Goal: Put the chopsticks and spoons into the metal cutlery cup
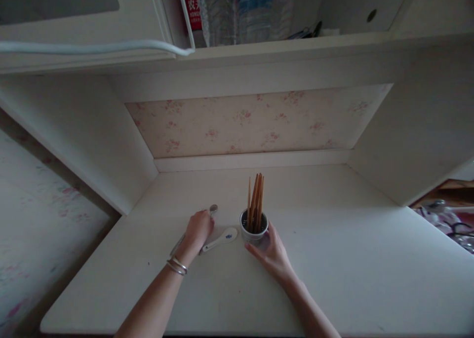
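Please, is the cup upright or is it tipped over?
Upright: the cup has its mouth facing up, and chopsticks rise from it.

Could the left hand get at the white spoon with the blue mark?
Probably yes: the white spoon lies just beside the left hand, and nothing seems to stand between them. If that hand is gripping the metal spoon it covers, though, it may have to let go first.

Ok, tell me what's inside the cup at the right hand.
Several chopsticks stand in the cup, their upper lengths showing above the rim; their lower ends and the cup's bottom are hidden.
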The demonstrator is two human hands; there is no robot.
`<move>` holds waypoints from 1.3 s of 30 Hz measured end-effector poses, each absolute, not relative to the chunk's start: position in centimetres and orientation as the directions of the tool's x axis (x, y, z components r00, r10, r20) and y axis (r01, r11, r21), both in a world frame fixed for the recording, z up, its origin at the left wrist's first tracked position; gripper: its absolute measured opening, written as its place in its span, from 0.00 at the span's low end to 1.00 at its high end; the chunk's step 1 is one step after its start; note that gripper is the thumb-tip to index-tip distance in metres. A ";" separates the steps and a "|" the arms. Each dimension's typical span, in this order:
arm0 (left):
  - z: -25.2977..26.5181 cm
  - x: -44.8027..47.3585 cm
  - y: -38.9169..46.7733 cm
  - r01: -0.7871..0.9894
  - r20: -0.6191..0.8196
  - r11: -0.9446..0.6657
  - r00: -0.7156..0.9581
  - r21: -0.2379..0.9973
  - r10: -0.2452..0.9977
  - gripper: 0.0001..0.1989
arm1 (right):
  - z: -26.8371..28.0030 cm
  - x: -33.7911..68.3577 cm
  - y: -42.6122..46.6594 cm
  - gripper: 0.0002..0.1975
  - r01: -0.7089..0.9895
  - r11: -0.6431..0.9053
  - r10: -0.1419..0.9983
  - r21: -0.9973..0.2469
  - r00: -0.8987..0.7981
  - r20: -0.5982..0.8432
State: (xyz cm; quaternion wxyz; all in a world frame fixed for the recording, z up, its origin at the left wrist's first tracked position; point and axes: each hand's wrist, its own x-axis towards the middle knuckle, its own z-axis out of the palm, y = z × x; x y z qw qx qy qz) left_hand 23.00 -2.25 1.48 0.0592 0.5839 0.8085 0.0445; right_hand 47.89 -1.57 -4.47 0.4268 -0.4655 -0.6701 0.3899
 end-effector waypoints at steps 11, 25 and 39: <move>0.5 22.7 -0.4 0.940 -0.091 0.319 -0.309 0.124 0.947 0.12 | -4.3 47.9 -1.5 0.35 0.389 0.285 0.948 -0.876 -0.248 0.198; 11.1 22.4 -1.9 0.737 0.272 0.050 -0.311 0.674 0.911 0.19 | -4.3 47.9 -1.6 0.33 0.456 0.286 0.947 -0.843 -0.266 0.177; 9.6 30.0 -1.4 0.482 0.324 -0.194 -0.202 0.854 0.924 0.14 | -4.3 47.7 -1.6 0.32 0.467 0.262 0.957 -0.844 -0.237 0.166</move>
